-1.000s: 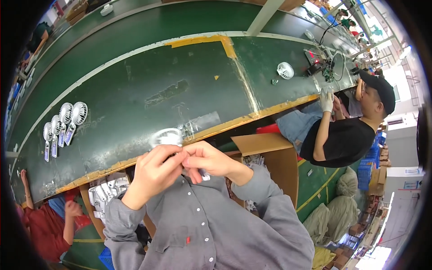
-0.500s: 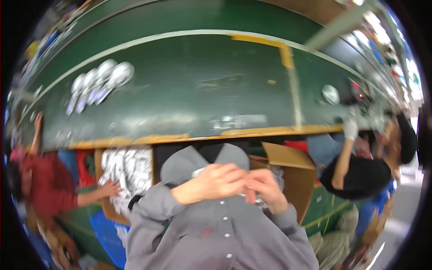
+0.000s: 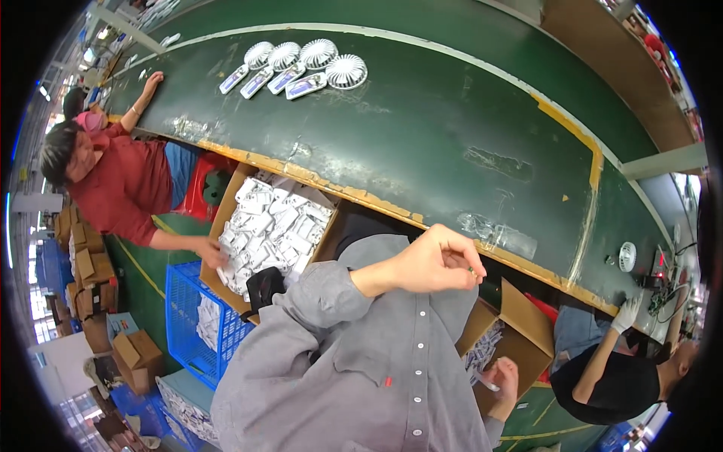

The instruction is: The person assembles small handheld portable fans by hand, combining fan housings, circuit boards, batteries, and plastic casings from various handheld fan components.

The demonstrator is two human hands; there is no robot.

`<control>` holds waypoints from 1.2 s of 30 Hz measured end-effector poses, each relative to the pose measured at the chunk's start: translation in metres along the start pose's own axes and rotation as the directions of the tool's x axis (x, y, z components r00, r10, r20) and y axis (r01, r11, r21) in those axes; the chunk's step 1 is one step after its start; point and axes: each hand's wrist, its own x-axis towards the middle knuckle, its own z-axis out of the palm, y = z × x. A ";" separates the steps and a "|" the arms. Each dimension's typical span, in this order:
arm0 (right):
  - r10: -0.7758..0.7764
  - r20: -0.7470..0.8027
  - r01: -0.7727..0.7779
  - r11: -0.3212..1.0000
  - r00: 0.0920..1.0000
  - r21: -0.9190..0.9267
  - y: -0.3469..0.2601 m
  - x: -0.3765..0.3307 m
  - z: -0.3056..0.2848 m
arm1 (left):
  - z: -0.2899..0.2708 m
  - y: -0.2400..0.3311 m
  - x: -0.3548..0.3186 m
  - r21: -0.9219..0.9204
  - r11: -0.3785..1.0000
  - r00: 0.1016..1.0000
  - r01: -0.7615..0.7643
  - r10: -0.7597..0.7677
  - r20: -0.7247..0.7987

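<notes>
My left hand (image 3: pixel 433 261) is raised over my lap near the bench edge. Its thumb and fingertips pinch a tiny part, greenish where it shows, too small to name. Lower on the right, my right hand (image 3: pixel 503 383) is at an open cardboard carton (image 3: pixel 527 331) full of small whitish-grey pieces (image 3: pixel 484 348). The fingers are curled around a small whitish piece (image 3: pixel 486 384), partly hidden. Several white hand-held fans (image 3: pixel 318 54) with round ribbed heads lie side by side on the green bench (image 3: pixel 422 120), far from both hands.
Left of my lap, another carton (image 3: pixel 215 260) holds many white pieces (image 3: pixel 275 226); a co-worker in red (image 3: pixel 120 181) reaches into it. A blue crate (image 3: pixel 181 316) stands beside it. At right, a co-worker in black (image 3: pixel 602 380) wears a white glove (image 3: pixel 626 313) near another fan (image 3: pixel 626 256).
My hands, together at my chest before, are apart: the right went down to the right-hand carton, the left stays raised. The view has turned, bringing the fans nearer the middle.
</notes>
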 end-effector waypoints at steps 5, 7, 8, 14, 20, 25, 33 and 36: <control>-0.047 -0.279 -0.241 0.385 0.959 -0.891 0.027 0.027 0.006 | -0.010 -0.004 0.018 -0.384 0.923 1.000 0.013 -0.009 0.011; -0.622 -0.134 0.410 0.648 0.772 -0.642 -0.014 0.030 0.105 | -0.003 -0.007 0.023 -0.577 0.815 0.998 0.058 -0.063 0.011; -0.710 -0.070 0.405 0.477 0.701 -0.780 -0.043 0.023 0.151 | 0.005 -0.008 0.027 -0.666 0.745 0.999 0.040 -0.039 0.015; -0.920 0.370 0.877 -0.070 0.127 -0.475 -0.114 0.069 0.254 | 0.025 0.021 0.051 -0.798 0.588 0.988 -0.131 0.008 -0.156; -0.789 -0.008 0.762 0.591 0.614 0.264 -0.137 0.079 0.307 | 0.033 0.047 0.099 -0.512 0.814 0.928 -0.275 0.086 -0.361; -0.529 0.272 0.190 0.661 0.804 0.726 -0.169 0.090 0.276 | -0.034 0.039 0.141 0.321 0.926 0.914 -0.199 0.293 -0.279; -0.513 0.161 0.202 0.579 0.843 0.790 -0.194 0.118 0.190 | -0.317 0.066 0.102 0.756 -0.332 0.762 0.565 0.562 -0.322; -0.513 0.051 0.287 0.557 0.857 0.780 -0.197 0.131 0.141 | -0.318 0.055 0.103 0.779 -0.293 0.771 0.554 0.534 -0.347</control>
